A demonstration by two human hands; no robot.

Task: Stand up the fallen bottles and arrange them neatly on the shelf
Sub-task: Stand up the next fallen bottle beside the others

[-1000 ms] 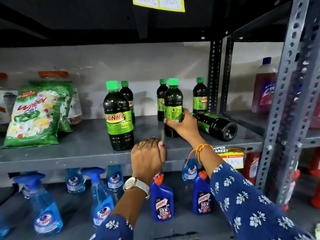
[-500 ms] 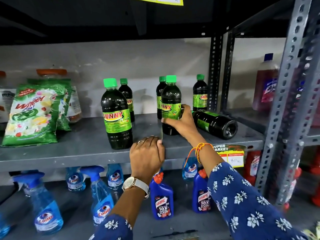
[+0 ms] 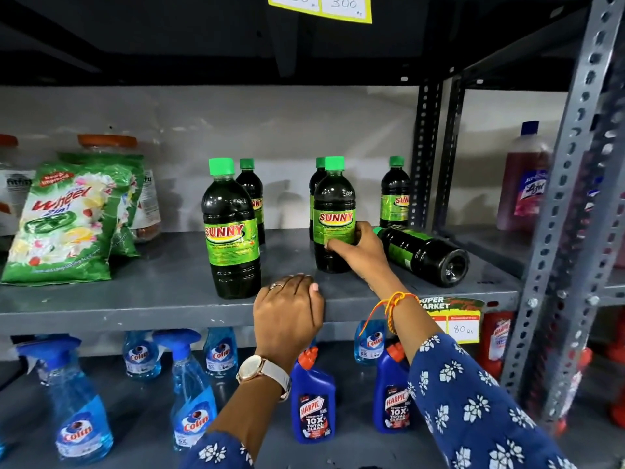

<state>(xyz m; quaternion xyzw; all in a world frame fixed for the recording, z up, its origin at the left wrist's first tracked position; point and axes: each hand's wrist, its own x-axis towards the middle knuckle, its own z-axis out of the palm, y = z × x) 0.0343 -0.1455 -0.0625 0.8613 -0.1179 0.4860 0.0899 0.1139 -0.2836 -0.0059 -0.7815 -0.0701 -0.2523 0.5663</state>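
Observation:
Dark Sunny bottles with green caps stand on the grey shelf (image 3: 142, 299). My right hand (image 3: 363, 252) grips the lower body of an upright middle bottle (image 3: 334, 204), label facing me. Just right of it one fallen bottle (image 3: 426, 253) lies on its side, base toward me. A front-left bottle (image 3: 230, 231) stands near the shelf edge. Three more stand behind: a back-left bottle (image 3: 252, 187), a back-middle bottle (image 3: 316, 184) and a back-right bottle (image 3: 394, 194). My left hand (image 3: 287, 313) rests curled over the shelf's front edge, holding no bottle.
Green Wheel detergent bags (image 3: 67, 225) lean at the shelf's left. A perforated steel upright (image 3: 568, 204) stands at right, with a pink cleaner bottle (image 3: 524, 184) beyond. Below are blue Colin sprays (image 3: 192, 401) and Harpic bottles (image 3: 313, 401). A price tag (image 3: 453, 319) hangs on the shelf edge.
My right hand has turned the middle bottle so its Sunny label faces front. The left hand and the fallen bottle have stayed put.

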